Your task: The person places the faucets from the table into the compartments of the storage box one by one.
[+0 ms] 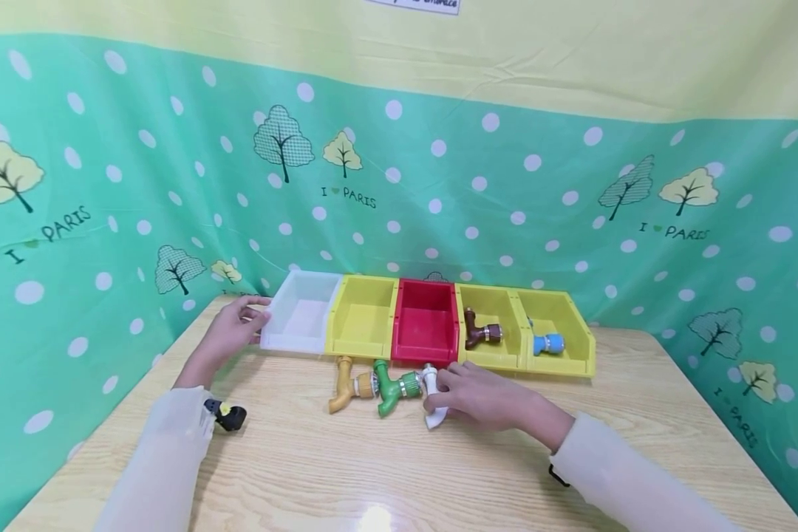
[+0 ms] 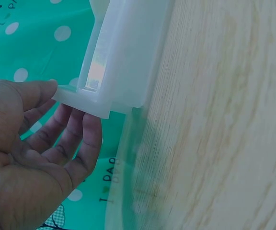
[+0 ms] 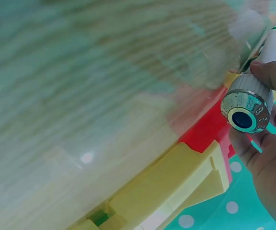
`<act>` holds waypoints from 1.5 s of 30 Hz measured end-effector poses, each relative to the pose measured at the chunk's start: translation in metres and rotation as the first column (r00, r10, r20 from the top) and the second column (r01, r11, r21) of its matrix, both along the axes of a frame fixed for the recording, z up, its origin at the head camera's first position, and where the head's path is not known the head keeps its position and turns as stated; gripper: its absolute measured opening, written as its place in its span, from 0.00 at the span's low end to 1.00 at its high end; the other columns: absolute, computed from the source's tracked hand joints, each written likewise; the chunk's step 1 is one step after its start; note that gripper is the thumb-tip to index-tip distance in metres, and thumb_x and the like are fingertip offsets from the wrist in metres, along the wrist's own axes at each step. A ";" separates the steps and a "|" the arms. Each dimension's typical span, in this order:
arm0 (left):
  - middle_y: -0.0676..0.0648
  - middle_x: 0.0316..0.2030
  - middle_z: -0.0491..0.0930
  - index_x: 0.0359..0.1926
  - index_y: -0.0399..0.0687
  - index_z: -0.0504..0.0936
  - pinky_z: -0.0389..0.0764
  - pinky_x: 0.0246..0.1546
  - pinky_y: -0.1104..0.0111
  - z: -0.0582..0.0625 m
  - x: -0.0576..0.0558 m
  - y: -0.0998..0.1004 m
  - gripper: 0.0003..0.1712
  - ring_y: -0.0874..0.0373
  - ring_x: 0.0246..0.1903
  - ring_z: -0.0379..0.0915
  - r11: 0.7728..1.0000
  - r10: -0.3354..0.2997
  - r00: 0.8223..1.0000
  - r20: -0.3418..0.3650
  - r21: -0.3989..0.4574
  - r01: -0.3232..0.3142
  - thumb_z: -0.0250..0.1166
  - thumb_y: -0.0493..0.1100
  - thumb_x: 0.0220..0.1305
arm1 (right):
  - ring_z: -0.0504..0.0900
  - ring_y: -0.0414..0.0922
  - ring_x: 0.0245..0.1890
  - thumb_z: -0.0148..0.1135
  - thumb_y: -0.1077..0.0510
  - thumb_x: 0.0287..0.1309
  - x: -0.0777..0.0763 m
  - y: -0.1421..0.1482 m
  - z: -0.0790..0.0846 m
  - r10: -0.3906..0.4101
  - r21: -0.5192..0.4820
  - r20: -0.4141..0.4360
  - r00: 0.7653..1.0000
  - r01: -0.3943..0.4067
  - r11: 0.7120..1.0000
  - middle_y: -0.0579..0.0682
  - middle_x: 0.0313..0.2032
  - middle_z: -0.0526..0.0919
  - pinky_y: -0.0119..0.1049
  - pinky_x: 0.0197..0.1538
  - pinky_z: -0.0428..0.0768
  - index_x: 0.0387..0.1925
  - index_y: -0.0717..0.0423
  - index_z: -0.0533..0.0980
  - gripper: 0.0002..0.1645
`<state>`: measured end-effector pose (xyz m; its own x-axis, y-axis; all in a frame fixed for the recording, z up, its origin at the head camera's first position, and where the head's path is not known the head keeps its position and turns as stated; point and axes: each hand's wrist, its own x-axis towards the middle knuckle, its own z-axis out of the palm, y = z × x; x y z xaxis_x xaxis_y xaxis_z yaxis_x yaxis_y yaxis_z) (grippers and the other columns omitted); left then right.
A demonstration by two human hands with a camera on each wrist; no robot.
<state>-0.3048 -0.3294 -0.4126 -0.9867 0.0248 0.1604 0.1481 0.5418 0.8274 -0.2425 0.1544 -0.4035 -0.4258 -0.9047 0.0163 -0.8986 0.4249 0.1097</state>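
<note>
Head view: your left arm reaches forward; your left hand [image 1: 236, 323] pinches the outer edge of the translucent white plastic bin [image 1: 292, 343], leftmost of five. Your right arm angles in from the right; your right hand [image 1: 485, 397], palm down, grips the white plastic faucet [image 1: 434, 420] in front of the red plastic bin [image 1: 424, 351]. Can't tell if it touches the pale wood-grain table [image 1: 292, 473]. To its left: green plastic faucet [image 1: 395, 388], then orange-yellow plastic faucet [image 1: 344, 388]. White, red and left yellow plastic bin [image 1: 360, 348] hold nothing; middle yellow bin [image 1: 492, 361] holds a dark brown faucet [image 1: 482, 334], right yellow bin [image 1: 561, 365] a blue faucet [image 1: 548, 344].

Left wrist view: your thumb is on the white bin's rim, fingers curled beneath, gap narrow.

Right wrist view: your thumb and fingers close around the white faucet, ribbed knob facing the camera.
</note>
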 end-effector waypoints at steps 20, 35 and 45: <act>0.31 0.52 0.75 0.72 0.40 0.67 0.89 0.42 0.60 0.000 0.001 0.001 0.27 0.41 0.47 0.78 1.000 0.005 1.000 0.006 0.000 -0.005 0.54 0.48 0.80 | 0.72 0.42 0.45 0.74 0.55 0.60 -0.008 0.003 0.033 -0.035 -0.052 -0.116 0.993 0.029 0.998 0.45 0.46 0.77 0.36 0.45 0.77 0.56 0.32 0.77 0.25; 0.31 0.52 0.75 0.72 0.39 0.67 0.89 0.41 0.59 0.000 0.001 -0.001 0.27 0.41 0.46 0.78 1.000 0.000 1.000 0.006 0.002 0.000 0.55 0.47 0.80 | 0.72 0.44 0.47 0.77 0.51 0.57 -0.034 -0.018 0.056 -0.077 -0.046 -0.111 0.991 0.072 0.996 0.47 0.47 0.77 0.38 0.46 0.76 0.56 0.32 0.79 0.26; 0.31 0.52 0.75 0.71 0.39 0.67 0.89 0.40 0.61 0.000 0.000 -0.001 0.27 0.41 0.46 0.79 1.000 0.003 1.000 0.007 0.002 -0.003 0.55 0.47 0.80 | 0.72 0.45 0.50 0.78 0.53 0.53 -0.059 -0.036 0.056 -0.161 -0.050 -0.089 0.983 0.157 0.986 0.47 0.50 0.76 0.40 0.50 0.76 0.59 0.32 0.77 0.32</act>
<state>-0.3047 -0.3306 -0.4122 -0.9879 0.0213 0.1537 0.1407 0.5408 0.8293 -0.3010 0.1188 -0.3476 -0.5592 -0.8230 0.0997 -0.8058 0.5679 0.1679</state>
